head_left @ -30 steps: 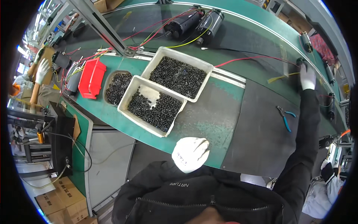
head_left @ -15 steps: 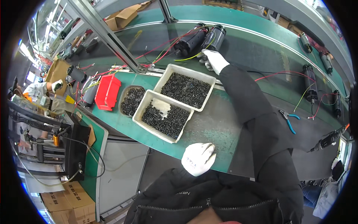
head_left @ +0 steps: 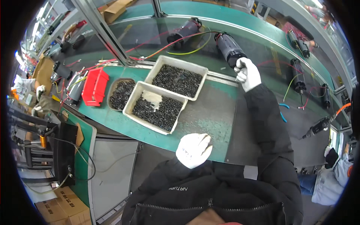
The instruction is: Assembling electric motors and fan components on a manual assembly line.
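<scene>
My right hand [head_left: 247, 75], in a white glove, reaches far out over the belt. Its fingers are closed at the near end of a dark cylindrical motor [head_left: 229, 48], which lies slanted, trailing a yellow-green wire. Close to my body, my left hand [head_left: 194, 150], gloved in white too, is curled at the green bench's front edge; its palm and whatever may be in it are hidden. Two white bins, a far one [head_left: 204, 77] and a near one [head_left: 129, 107], stand ahead of it, holding many small black parts. A second dark motor [head_left: 184, 30] lies further left on the belt.
Left of the bins are a small tray of black rings [head_left: 122, 93] and a red bin [head_left: 95, 87]. Blue-handled pliers [head_left: 283, 112] and a hanging power screwdriver [head_left: 317, 127] are at right. A metal post [head_left: 103, 32] rises at the left. Other people work at both sides.
My right hand has moved right and slightly nearer, and the motor has swung with it, away from the other motor. My left hand stays curled. The whole view has shifted a little.
</scene>
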The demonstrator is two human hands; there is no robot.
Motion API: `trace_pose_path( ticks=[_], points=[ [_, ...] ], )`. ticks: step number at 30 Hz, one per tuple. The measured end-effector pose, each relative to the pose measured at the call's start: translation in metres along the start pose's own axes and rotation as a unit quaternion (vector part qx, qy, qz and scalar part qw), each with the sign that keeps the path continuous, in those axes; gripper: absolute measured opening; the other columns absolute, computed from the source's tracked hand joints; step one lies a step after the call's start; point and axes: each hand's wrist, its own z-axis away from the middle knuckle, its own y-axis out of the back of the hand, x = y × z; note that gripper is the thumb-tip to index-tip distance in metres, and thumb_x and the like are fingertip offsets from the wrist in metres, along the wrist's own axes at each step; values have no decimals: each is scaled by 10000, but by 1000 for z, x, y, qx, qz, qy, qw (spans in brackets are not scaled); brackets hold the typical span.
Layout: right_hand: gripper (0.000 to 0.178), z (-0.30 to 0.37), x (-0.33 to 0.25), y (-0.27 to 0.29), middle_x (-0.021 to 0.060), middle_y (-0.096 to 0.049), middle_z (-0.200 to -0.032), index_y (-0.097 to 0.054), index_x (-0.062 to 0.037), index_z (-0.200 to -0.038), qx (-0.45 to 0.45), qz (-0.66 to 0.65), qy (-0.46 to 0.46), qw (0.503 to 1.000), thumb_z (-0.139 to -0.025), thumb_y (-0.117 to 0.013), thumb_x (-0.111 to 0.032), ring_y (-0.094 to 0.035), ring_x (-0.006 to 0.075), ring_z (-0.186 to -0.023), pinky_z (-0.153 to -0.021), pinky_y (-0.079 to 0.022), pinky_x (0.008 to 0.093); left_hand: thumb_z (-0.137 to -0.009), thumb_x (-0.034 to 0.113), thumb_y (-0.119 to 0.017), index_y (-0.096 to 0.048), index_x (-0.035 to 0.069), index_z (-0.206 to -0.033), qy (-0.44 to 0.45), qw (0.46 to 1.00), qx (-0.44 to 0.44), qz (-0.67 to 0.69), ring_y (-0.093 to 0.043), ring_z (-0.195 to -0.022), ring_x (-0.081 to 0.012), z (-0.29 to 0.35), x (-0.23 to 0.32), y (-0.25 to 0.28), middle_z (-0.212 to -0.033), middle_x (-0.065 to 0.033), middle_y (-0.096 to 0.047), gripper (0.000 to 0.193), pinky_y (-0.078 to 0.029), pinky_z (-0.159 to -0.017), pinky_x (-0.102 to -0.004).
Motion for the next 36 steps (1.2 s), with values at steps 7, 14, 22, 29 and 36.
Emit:
trace_pose_path(
  ticks=[7,14,22,29,36],
  points=[
    [249,135,48,7,84,-466,-858,-471,-124,-857,-24,-197,-7,980,-969,-497,-345,-271,68,-428,-466,-304,216,-690,107,-730,-661,13,-972,0,1000,11,8,-658,-822,-304,-1,-8,-6,-958,-128,-679,306,-522,-738,-396],
    [221,201,96,3,72,-518,-917,-478,-127,-829,47,-282,-14,958,-962,-569,-280,-490,144,-707,-624,-413,265,-691,98,-730,-657,30,-1024,4,999,-20,33,-640,-879,-302,-1,-6,-1,-1003,-118,-674,347,-494,-790,-400],
    [278,219,90,23,155,-579,-1194,-535,-64,-1063,28,-131,-25,991,-950,-587,-312,-624,206,-887,-804,-502,323,-748,94,-720,-638,66,-836,42,991,-114,-63,-587,-608,-240,-48,16,65,-682,-47,-592,123,-460,-559,-350],
    [449,248,-1,90,152,-663,-1105,-561,19,-1239,133,339,135,921,-987,-510,-349,-650,175,-926,-831,-498,289,-859,272,-626,-654,80,-1050,118,928,-119,-332,-645,-987,-333,-161,-150,63,-1019,-177,-676,272,-506,-859,-434],
    [432,252,-101,281,112,-666,-1111,-551,9,-1270,543,503,452,498,-904,-687,-175,-622,170,-949,-855,-486,295,-815,261,-600,-657,24,-1014,126,937,-113,-306,-629,-1007,-361,-172,-212,31,-1028,-212,-671,314,-488,-897,-449]
  ],
)
